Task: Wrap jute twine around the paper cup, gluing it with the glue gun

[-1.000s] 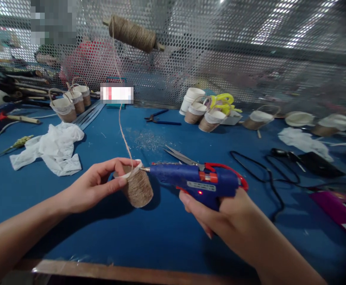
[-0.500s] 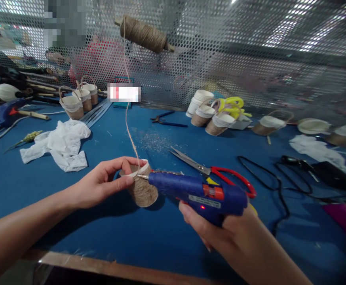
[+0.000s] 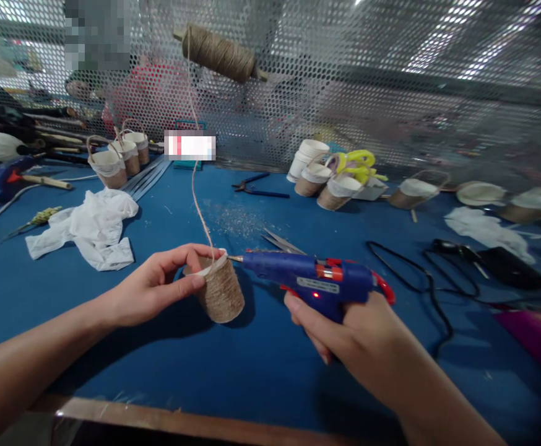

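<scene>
My left hand (image 3: pixel 159 285) is closed on the rim of a small paper cup (image 3: pixel 221 294) wrapped in brown twine, holding it tilted above the blue table. From the cup's rim a strand of twine (image 3: pixel 199 210) runs up to a spool (image 3: pixel 217 52) mounted on the mesh. My right hand (image 3: pixel 345 328) grips a blue hot glue gun (image 3: pixel 298 272) with a red light on its side. The gun's metal nozzle points left, close to the cup's upper edge. Behind the gun lie scissors (image 3: pixel 282 241), their red handles partly hidden.
Dark blue pliers (image 3: pixel 261 186) lie farther back. Twine-covered cups with handles (image 3: pixel 108 168) stand at the back left, others (image 3: pixel 338 192) at back right. A crumpled white cloth (image 3: pixel 89 226) is on the left, a second glue gun (image 3: pixel 8 176) beyond it. Black cord (image 3: pixel 419 285) loops at right.
The glue gun has moved right and slightly up, its nozzle leaving the twine near my left fingers for the cup's right rim. It now covers more of the scissors.
</scene>
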Demonstrator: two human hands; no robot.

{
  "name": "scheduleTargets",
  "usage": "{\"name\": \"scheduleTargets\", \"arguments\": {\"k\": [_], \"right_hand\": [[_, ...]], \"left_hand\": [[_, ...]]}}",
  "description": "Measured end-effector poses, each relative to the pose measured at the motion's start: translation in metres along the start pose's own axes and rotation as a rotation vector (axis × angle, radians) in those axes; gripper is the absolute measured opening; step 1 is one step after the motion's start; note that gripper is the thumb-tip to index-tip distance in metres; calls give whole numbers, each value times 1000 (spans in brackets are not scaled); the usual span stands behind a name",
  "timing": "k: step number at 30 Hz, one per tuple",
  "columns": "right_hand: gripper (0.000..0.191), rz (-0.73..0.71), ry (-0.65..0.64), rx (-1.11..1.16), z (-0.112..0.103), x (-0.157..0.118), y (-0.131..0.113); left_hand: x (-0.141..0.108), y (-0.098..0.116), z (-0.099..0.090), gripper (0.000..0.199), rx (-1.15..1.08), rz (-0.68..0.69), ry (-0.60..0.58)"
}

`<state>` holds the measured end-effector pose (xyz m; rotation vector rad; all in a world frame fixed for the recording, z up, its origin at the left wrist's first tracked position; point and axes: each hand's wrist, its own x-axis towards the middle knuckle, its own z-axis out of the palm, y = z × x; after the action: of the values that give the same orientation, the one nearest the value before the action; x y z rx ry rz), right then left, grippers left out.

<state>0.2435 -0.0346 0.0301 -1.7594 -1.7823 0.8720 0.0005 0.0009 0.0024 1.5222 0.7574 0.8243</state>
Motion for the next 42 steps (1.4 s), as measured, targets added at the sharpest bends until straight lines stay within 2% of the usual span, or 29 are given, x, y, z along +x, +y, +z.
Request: {"name": "scheduleTargets", "arguments": {"k": [5, 10, 16, 19, 24, 26, 31, 35, 39, 42], "right_hand": [[30, 4, -55, 44, 0, 4, -1], [27, 12, -84, 93, -1, 7, -7], [29, -75, -160, 154, -3, 14, -1], [28, -45, -102, 221, -7, 23, 4], [21, 84, 181, 138, -17, 57, 8], [20, 122, 241, 60, -21, 77, 11], [26, 247, 182, -104, -17, 127, 23], [29, 272, 173, -198, -9, 150, 28], [29, 211, 214, -230, -3, 146, 15], [26, 44, 83, -136, 6, 129, -10]], "left_hand": [[0, 1, 0, 18, 2, -9, 1], [-1, -1, 0, 17, 3, 8, -7], [-1, -1, 0, 17, 19, 20, -13], [-1, -3, -1, 17, 26, 29, -5], [0, -4, -2, 17, 38, 50, 7], [1, -4, -3, 17, 44, 62, 12], [1, -2, -4, 16, 69, 91, 13], [1, -2, -4, 17, 87, 104, 1], [0, -2, -4, 16, 85, 108, -17], [0, 0, -3, 18, 77, 107, -23]]}}
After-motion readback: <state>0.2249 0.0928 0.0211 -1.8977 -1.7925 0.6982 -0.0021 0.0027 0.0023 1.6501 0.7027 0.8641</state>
